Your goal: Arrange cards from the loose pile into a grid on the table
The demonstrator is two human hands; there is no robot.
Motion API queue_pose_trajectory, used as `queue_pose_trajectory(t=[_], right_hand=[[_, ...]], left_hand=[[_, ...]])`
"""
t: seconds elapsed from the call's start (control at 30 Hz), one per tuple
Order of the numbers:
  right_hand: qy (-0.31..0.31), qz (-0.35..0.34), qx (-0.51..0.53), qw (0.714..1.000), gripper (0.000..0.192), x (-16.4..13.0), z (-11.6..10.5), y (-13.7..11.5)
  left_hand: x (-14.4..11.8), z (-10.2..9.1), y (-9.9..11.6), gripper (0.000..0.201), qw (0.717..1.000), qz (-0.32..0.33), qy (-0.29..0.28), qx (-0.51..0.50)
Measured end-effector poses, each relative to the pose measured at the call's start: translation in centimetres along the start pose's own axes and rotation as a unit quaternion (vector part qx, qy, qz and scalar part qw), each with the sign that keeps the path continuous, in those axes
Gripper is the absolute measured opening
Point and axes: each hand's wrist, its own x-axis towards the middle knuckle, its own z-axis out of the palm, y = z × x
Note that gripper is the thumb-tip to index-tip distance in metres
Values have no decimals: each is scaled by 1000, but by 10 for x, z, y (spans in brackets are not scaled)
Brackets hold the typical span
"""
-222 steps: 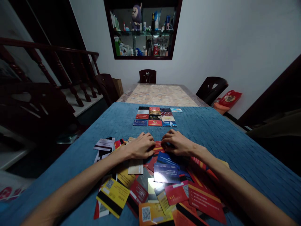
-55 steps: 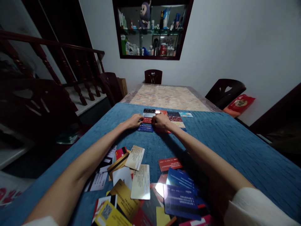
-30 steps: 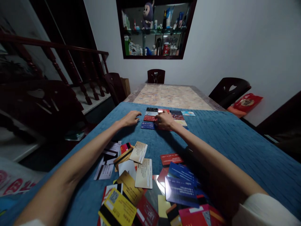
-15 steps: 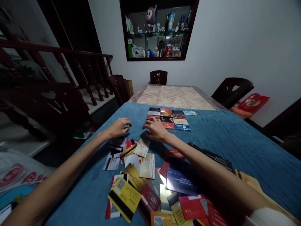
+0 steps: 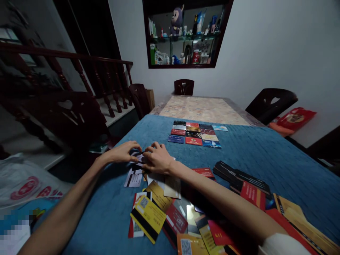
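My left hand is curled over the left side of a pale bank card with a dark stripe, its thumb and fingers on the card's edges. From the right, my right hand bends its fingers onto the same card; their tips are partly hidden. Below lies another striped pale card, with a cream card under my right wrist. Nearer me a yellow card rests on the loose, overlapping pile. Beyond my hands, several cards lie in neat rows, among them a dark blue card.
A blue cloth covers the near part of the table. Right of my forearm are a stack of black cards, a red card and gold cards. Chairs stand around the table; a plastic bag is at left.
My right hand has left the card rows and come back towards me and left, onto the pale card. My left hand has lowered to the same card. The view has shifted slightly.
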Motion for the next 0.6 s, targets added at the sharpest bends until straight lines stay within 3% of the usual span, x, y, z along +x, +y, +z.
queue_pose_trajectory(t=[0.37, 0.6], right_hand=[[-39, 10, -8, 999, 49, 5, -2, -4], [-52, 33, -13, 998, 45, 5, -5, -4]], left_hand=[[-6, 11, 4, 39, 999, 25, -32, -9], [-3, 16, 5, 41, 998, 47, -14, -38]])
